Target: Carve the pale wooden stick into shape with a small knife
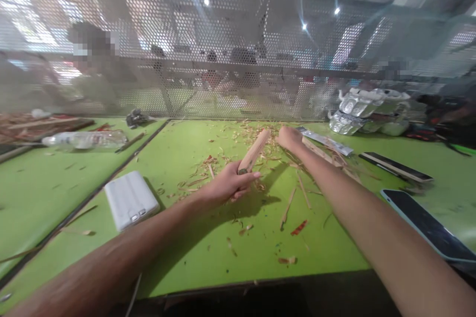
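Observation:
A pale strip of wood [256,149] slants up and away from my left hand [227,182], whose fingers are wrapped round its near end. A small dark spot shows on the wood beside the thumb. My right hand [290,138] is closed just right of the strip's far end, apart from it. Its fingers face away from me, so whatever they may hold is hidden. Curled wood shavings [243,133] lie on the green table [201,252] around both hands. Thin wood slivers [288,205] are scattered nearer to me.
A white power bank [132,199] lies left, a plastic bottle [87,139] beyond it. To the right are a phone [427,223], a dark flat object [396,166], a silvery strip [329,142] and foil-like bundles [357,106]. A perforated screen [230,34] stands behind, with people beyond.

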A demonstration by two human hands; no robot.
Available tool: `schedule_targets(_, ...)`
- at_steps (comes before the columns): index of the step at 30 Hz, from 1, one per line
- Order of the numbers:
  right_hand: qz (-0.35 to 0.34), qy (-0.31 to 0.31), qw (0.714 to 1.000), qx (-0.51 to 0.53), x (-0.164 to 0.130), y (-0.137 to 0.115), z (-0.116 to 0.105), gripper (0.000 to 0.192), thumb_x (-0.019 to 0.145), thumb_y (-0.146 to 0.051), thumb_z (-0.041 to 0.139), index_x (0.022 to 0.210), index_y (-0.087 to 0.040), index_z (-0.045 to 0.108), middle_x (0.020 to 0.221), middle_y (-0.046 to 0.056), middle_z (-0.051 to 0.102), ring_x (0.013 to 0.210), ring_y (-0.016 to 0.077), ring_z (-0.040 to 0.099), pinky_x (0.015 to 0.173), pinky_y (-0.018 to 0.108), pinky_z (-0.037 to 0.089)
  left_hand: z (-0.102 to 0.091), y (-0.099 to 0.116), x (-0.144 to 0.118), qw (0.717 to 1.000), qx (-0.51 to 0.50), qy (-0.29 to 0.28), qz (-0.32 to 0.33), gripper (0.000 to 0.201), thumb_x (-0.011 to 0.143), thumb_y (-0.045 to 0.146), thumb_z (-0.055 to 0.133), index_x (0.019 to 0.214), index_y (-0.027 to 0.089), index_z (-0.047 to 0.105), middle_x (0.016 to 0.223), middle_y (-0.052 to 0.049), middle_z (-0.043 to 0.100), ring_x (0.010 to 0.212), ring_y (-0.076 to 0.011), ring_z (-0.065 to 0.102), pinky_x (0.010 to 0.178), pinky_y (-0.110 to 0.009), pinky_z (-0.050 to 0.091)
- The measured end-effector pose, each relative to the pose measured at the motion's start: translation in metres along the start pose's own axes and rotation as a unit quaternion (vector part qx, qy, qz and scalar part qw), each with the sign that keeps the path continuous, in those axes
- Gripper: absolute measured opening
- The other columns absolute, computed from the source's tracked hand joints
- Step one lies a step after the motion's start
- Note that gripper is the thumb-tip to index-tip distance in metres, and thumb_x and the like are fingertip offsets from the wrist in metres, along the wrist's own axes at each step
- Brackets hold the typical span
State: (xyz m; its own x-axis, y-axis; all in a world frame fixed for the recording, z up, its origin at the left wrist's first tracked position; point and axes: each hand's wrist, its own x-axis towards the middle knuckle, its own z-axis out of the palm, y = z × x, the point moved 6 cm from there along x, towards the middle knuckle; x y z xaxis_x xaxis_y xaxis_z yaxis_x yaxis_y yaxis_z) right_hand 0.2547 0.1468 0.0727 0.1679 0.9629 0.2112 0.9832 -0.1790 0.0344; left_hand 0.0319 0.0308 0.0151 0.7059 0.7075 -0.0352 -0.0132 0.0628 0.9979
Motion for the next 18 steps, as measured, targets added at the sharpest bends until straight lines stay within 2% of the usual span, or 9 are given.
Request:
schedule_targets(3, 0.007, 0.003, 1.0, 0.008, -0.013, -0.012, -0.001, 0.034, 0.094, -0.028, 0.053, 0.101, -0.004, 0.078, 0.094, 0.024, 0.074, 0.084, 0.0233, 0.067, 0.071, 0.03, 0.042, -0.008, -0.005, 0.004, 1.0, 0.002, 0.025, 0.003, 0.037, 0.089, 0.048, 0.072, 0.093, 0.02, 0.048, 0.05, 0.012, 0.046, 0.036, -0.004, 0.038, 0.033, -0.015, 0.032)
schedule_targets(6, -0.02, 0.022, 0.999, 0.028, -0.044, -0.04, -0.008, 0.039, 0.096, -0.03, 0.047, 0.097, -0.008, 0.08, 0.088, 0.02, 0.074, 0.081, 0.0249, 0.068, 0.068, 0.03, 0.043, -0.015, -0.004, 0.006, 0.997, 0.008, 0.067, 0.04, 0.037, 0.088, 0.047, 0.072, 0.09, 0.021, 0.046, 0.047, 0.013, 0.045, 0.034, -0.0045, 0.036, 0.033, -0.015, 0.032)
schedule_targets(7, -0.051, 0.02, 0.998, 0.036, -0.057, -0.052, -0.01, 0.039, 0.096, -0.03, 0.046, 0.095, -0.01, 0.08, 0.085, 0.018, 0.074, 0.078, 0.0246, 0.068, 0.067, 0.03, 0.044, -0.017, -0.003, 0.006, 0.996, 0.014, 0.081, 0.047, 0.037, 0.088, 0.046, 0.073, 0.091, 0.021, 0.046, 0.047, 0.013, 0.045, 0.034, -0.0048, 0.037, 0.033, -0.016, 0.033)
schedule_targets(9, -0.111, -0.021, 0.993, 0.045, -0.083, -0.074, -0.01, 0.038, 0.096, -0.028, 0.046, 0.093, -0.015, 0.081, 0.081, 0.013, 0.075, 0.073, 0.022, 0.067, 0.064, 0.028, 0.045, -0.017, 0.0, 0.006, 0.993, 0.033, 0.1, 0.055, 0.036, 0.088, 0.046, 0.073, 0.096, 0.02, 0.049, 0.048, 0.012, 0.046, 0.035, -0.0054, 0.038, 0.033, -0.016, 0.034)
schedule_targets(12, -0.169, -0.051, 0.984, 0.001, -0.111, -0.096, -0.008, 0.028, 0.093, -0.027, 0.054, 0.092, -0.017, 0.081, 0.085, 0.012, 0.076, 0.077, 0.0232, 0.07, 0.064, 0.028, 0.046, -0.017, 0.005, 0.004, 0.988, 0.059, 0.125, 0.067, 0.037, 0.087, 0.045, 0.073, 0.1, 0.019, 0.05, 0.048, 0.012, 0.048, 0.034, -0.0056, 0.04, 0.032, -0.016, 0.033)
schedule_targets(15, -0.177, -0.023, 0.983, -0.03, -0.117, -0.101, -0.008, 0.031, 0.094, -0.027, 0.052, 0.093, -0.015, 0.08, 0.087, 0.015, 0.076, 0.082, 0.0253, 0.071, 0.066, 0.029, 0.048, -0.016, 0.006, 0.004, 0.984, 0.063, 0.146, 0.076, 0.04, 0.085, 0.046, 0.075, 0.1, 0.02, 0.048, 0.05, 0.013, 0.048, 0.033, -0.005, 0.039, 0.03, -0.016, 0.03)
schedule_targets(18, -0.172, -0.02, 0.984, -0.027, -0.11, -0.099, -0.003, 0.029, 0.094, -0.023, 0.053, 0.094, -0.013, 0.08, 0.085, 0.016, 0.075, 0.085, 0.0269, 0.071, 0.069, 0.03, 0.05, -0.017, 0.002, 0.005, 0.983, 0.067, 0.154, 0.075, 0.04, 0.085, 0.043, 0.076, 0.099, 0.02, 0.047, 0.053, 0.013, 0.049, 0.034, -0.0048, 0.039, 0.031, -0.016, 0.03)
